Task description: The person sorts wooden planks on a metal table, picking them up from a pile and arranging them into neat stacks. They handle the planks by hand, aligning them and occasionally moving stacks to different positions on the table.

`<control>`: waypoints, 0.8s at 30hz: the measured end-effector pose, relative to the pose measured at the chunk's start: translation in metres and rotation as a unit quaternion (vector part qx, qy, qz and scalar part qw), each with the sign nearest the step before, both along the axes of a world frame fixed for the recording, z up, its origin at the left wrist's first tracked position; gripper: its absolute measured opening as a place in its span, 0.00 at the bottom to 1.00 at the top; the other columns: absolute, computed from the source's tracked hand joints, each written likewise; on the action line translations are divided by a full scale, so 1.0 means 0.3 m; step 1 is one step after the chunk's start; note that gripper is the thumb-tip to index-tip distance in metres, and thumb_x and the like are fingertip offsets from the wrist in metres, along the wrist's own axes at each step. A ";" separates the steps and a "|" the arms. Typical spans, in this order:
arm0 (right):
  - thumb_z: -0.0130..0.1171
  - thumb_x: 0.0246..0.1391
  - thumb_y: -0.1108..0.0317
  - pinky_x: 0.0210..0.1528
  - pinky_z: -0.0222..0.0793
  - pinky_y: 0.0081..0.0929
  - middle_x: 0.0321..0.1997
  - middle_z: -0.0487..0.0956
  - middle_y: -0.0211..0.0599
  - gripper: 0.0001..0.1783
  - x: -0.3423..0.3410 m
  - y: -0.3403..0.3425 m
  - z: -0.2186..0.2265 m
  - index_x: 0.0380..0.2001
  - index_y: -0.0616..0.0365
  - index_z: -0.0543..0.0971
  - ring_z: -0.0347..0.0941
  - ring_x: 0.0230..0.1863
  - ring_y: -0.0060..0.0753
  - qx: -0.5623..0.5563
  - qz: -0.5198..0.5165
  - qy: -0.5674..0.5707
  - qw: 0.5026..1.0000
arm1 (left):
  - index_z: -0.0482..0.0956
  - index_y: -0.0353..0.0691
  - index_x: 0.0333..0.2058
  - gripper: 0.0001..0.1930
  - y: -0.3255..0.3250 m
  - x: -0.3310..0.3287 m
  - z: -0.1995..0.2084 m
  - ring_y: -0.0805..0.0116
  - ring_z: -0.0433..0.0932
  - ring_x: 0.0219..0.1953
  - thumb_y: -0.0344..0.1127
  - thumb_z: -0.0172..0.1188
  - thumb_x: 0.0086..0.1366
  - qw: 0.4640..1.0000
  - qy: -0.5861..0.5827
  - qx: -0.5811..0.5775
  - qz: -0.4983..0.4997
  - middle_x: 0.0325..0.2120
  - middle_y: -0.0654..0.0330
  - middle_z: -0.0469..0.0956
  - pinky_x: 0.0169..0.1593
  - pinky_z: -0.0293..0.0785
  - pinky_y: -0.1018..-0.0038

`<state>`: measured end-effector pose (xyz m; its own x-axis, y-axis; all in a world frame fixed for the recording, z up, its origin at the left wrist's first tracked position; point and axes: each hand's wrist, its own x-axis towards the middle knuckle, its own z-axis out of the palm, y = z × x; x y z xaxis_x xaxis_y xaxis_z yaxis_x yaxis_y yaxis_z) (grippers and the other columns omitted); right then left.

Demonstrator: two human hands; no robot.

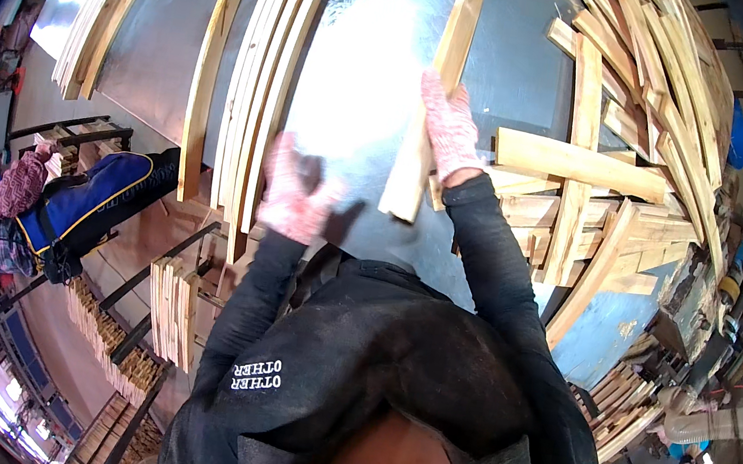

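A pink knitted work glove covers each of my hands. My right hand (452, 130) grips a long wooden slat (454, 41) at mid-length, its fingers lying across the slat's edge. That slat stands lengthwise over the metal tabletop (525, 64), its near end toward my body. My left hand (298, 196), slightly blurred, has thumb and fingers apart and holds nothing I can see. Right beside it on the left is a row of several slats (265, 77) laid side by side; whether the fingertips touch the nearest one I cannot tell.
A single slat (210, 79) and a further group of slats (112, 10) lie to the left. On the right is a jumbled heap of slats (587, 166). At left, another person (85, 194) stands by racks holding stacked wood (171, 309).
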<state>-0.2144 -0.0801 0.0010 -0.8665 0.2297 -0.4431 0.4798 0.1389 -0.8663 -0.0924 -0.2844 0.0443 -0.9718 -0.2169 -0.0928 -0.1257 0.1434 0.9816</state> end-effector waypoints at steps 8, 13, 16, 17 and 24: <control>0.64 0.51 0.44 0.59 0.66 0.40 0.57 0.72 0.54 0.41 -0.189 0.332 0.158 0.60 0.61 0.69 0.68 0.59 0.49 0.425 0.064 0.195 0.882 | 0.74 0.38 0.41 0.10 0.155 -0.118 0.012 0.66 0.79 0.22 0.39 0.57 0.67 0.873 -0.323 0.348 -0.113 0.32 0.51 0.81 0.18 0.71 0.77; 0.55 0.49 0.32 0.66 0.54 0.49 0.63 0.66 0.59 0.53 -0.589 0.627 0.150 0.67 0.58 0.57 0.61 0.65 0.56 0.652 0.026 0.141 0.745 | 0.77 0.31 0.36 0.14 0.176 -0.083 -0.081 0.70 0.76 0.20 0.39 0.53 0.68 0.907 -0.351 0.214 -0.093 0.26 0.56 0.79 0.20 0.70 0.77; 0.58 0.43 0.31 0.65 0.49 0.56 0.69 0.57 0.64 0.57 -0.725 0.555 0.161 0.68 0.57 0.56 0.59 0.66 0.61 0.668 0.100 -0.029 0.736 | 0.77 0.30 0.35 0.14 0.218 -0.069 -0.046 0.73 0.73 0.19 0.39 0.52 0.66 0.933 -0.304 0.184 -0.062 0.24 0.57 0.78 0.20 0.68 0.78; 0.57 0.44 0.30 0.63 0.52 0.58 0.66 0.62 0.61 0.54 -0.768 0.568 0.126 0.65 0.58 0.61 0.63 0.62 0.61 0.654 0.111 -0.055 0.746 | 0.76 0.30 0.35 0.14 0.208 -0.077 -0.027 0.73 0.73 0.19 0.38 0.53 0.66 0.936 -0.308 0.154 -0.074 0.24 0.57 0.78 0.20 0.68 0.78; 0.53 0.53 0.45 0.42 0.69 0.39 0.28 0.80 0.38 0.21 -0.633 0.683 -0.036 0.26 0.52 0.80 0.76 0.35 0.40 0.604 0.318 0.276 0.676 | 0.76 0.30 0.38 0.14 -0.016 -0.301 0.030 0.69 0.76 0.17 0.38 0.54 0.67 0.963 -0.245 0.108 -0.012 0.23 0.55 0.79 0.17 0.71 0.76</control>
